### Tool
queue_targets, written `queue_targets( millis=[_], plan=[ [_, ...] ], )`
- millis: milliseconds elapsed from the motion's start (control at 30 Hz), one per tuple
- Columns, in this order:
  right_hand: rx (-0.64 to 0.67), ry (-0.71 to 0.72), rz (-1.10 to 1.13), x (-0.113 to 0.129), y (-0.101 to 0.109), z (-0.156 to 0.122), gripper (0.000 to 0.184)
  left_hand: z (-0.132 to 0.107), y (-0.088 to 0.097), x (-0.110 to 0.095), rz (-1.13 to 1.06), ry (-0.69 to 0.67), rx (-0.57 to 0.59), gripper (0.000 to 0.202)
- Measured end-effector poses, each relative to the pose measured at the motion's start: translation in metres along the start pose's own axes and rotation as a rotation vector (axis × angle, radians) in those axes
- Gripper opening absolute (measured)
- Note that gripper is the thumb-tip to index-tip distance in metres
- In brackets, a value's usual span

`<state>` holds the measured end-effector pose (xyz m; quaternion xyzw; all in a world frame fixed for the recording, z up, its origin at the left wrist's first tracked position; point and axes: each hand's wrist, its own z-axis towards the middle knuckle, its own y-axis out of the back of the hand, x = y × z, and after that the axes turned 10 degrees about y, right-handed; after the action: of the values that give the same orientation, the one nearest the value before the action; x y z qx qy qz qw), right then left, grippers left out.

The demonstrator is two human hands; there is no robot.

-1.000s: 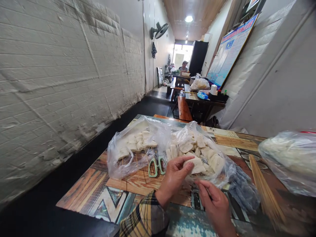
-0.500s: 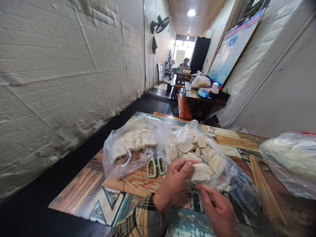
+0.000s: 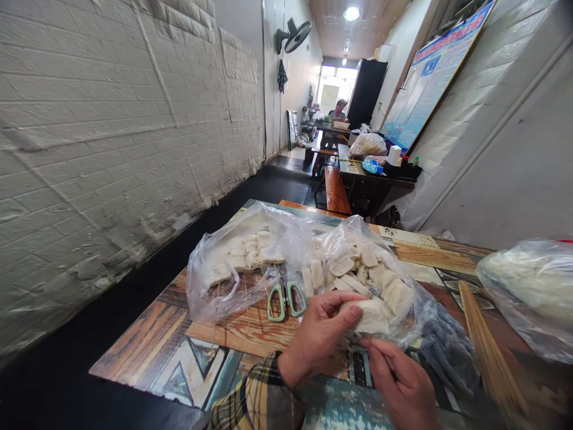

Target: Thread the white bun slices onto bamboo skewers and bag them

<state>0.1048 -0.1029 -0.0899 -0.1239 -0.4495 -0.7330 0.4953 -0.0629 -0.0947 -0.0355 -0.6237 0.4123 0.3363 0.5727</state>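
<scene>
My left hand pinches a pale food piece at the mouth of an open clear plastic bag full of such pieces. My right hand sits just below it with fingers curled, thumb and forefinger pressed together right under the piece; what they hold is too thin to make out. A second clear bag of pale pieces with thin skewers lies to the left. Green-handled scissors rest between the two bags.
A bundle of bamboo skewers lies on the right of the patterned table, near a third filled bag and a dark cloth. The brick wall runs along the left. A person sits at far tables.
My left hand has drawn the pale piece slightly down and toward me, and my right hand has closed in under it. The view has shifted a little.
</scene>
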Motion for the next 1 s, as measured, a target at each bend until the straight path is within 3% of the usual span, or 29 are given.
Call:
queue_targets(
  millis=[167,533,833,1000],
  plan=[
    [-0.057,-0.032,-0.001,0.006,-0.002,0.001,0.044,-0.001,-0.002,0.001,0.028,-0.013,-0.029,0.034],
    [-0.056,-0.035,0.033,0.008,-0.003,0.001,0.042,0.0,-0.001,0.003,0.015,0.002,-0.004,0.034],
    [0.046,0.141,-0.028,-0.005,0.005,0.005,0.032,0.0,-0.002,0.003,0.025,0.037,0.002,0.043],
    [-0.019,0.01,-0.005,0.003,0.0,0.003,0.042,0.0,-0.002,0.005,0.035,0.038,0.008,0.04]
  ],
)
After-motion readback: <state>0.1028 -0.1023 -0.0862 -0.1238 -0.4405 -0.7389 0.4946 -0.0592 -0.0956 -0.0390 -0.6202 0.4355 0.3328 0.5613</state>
